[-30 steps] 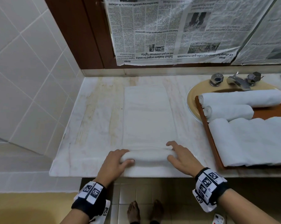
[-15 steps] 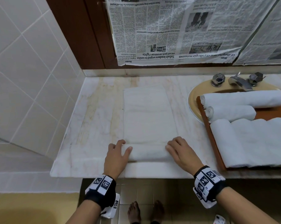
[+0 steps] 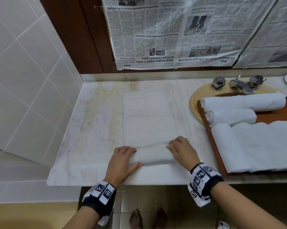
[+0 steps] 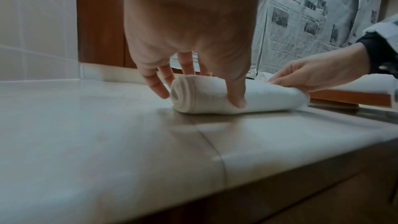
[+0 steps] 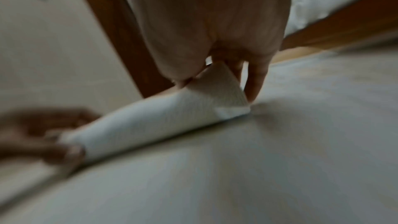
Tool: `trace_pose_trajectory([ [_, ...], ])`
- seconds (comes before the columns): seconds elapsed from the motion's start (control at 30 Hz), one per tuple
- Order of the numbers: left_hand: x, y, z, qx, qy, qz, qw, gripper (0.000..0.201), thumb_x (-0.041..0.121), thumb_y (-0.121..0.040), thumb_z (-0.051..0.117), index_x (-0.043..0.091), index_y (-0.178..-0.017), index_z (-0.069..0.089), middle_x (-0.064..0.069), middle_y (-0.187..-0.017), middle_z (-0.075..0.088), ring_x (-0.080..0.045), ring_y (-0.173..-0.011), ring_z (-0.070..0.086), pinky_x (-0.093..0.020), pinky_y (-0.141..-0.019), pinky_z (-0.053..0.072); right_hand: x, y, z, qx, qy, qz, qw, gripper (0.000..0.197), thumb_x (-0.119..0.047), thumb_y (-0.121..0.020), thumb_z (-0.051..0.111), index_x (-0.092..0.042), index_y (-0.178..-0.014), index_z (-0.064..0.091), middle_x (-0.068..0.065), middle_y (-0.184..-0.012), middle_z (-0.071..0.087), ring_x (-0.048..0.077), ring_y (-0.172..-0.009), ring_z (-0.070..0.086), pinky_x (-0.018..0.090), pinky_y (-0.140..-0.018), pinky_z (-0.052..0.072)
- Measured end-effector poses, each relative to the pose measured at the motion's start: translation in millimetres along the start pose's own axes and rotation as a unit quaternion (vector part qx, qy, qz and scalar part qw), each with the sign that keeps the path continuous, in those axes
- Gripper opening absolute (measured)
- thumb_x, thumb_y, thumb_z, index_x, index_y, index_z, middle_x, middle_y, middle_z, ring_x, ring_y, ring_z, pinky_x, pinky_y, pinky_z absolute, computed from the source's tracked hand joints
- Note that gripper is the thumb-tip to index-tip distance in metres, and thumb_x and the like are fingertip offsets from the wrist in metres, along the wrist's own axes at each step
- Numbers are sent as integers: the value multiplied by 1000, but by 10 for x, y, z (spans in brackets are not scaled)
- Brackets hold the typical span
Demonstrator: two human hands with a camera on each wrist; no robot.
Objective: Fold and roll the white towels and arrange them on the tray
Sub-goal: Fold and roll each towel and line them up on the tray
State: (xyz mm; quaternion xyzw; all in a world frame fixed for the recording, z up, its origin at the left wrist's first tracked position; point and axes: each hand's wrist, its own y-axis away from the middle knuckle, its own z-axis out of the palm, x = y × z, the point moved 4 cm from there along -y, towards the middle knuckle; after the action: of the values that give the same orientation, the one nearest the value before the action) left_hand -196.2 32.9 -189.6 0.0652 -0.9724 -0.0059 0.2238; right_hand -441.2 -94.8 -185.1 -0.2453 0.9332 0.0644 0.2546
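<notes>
- Head view shows your left hand (image 3: 123,160) and right hand (image 3: 182,150) set on the two ends of the towel (image 3: 149,123), which lies flat along the middle of the counter (image 3: 93,129) with its near end rolled up close to the front edge.
- Since a second ago the roll (image 3: 153,156) has moved a little away from the front edge and grown fatter; more of the flat strip is now wound in.
- Left wrist view: your left hand (image 4: 189,28) is curled over the roll's (image 4: 232,96) end, thumb pressing its near side and fingers (image 4: 158,86) down behind it; the spiral of layers looks even.
- Right wrist view is blurred, but your right hand (image 5: 213,28) pinches the other end, where the roll (image 5: 155,125) lifts into a slightly loose corner.
- That means rolling is under way but far from done: most of the towel is still flat toward the back edge.
- The tray (image 3: 207,131) at the counter's right side, over the sink (image 3: 193,103), already holds two rolled towels (image 3: 243,103) and an unrolled one.
- Tighten the right end as you go, or I judge the roll may come out cone-shaped.
</notes>
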Motion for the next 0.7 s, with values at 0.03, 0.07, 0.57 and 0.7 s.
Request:
trace_pose_trajectory([
  [0.03,-8,-24,-13,-16,9,0,1000,69,71,-77,51,28,-130,58,8,-130,54,-18,-121,42,-35,-94,48,-44,7,-17,36,54,-27,998,18,-26,-95,62,-17,-108,69,4,-109,60,24,-98,57,41,-77,52],
  [0.07,-12,-44,-29,-25,14,-1,1000,69,70,-77,52,27,-131,58,8,-130,54,-18,-121,42,-33,-95,47,-99,37,-26,59,96,-60,992,16,-19,-90,68,-16,-106,68,5,-110,61,27,-96,59,41,-73,52],
  [0.57,-119,-362,-218,-61,199,-133,969,40,56,-90,63,30,-120,68,14,-117,65,-6,-111,56,-22,-95,39,17,-58,-94,-139,-32,-39,989,43,-36,-88,62,-18,-128,61,-5,-114,48,13,-107,44,24,-92,37],
  [0.7,-153,-355,-150,-84,169,-137,972,47,66,-92,49,33,-120,67,10,-122,63,-12,-117,55,-24,-93,38,69,-78,-129,-205,-57,-8,977,58,-57,-81,46,-21,-124,61,-5,-114,57,16,-107,53,30,-94,41],
])
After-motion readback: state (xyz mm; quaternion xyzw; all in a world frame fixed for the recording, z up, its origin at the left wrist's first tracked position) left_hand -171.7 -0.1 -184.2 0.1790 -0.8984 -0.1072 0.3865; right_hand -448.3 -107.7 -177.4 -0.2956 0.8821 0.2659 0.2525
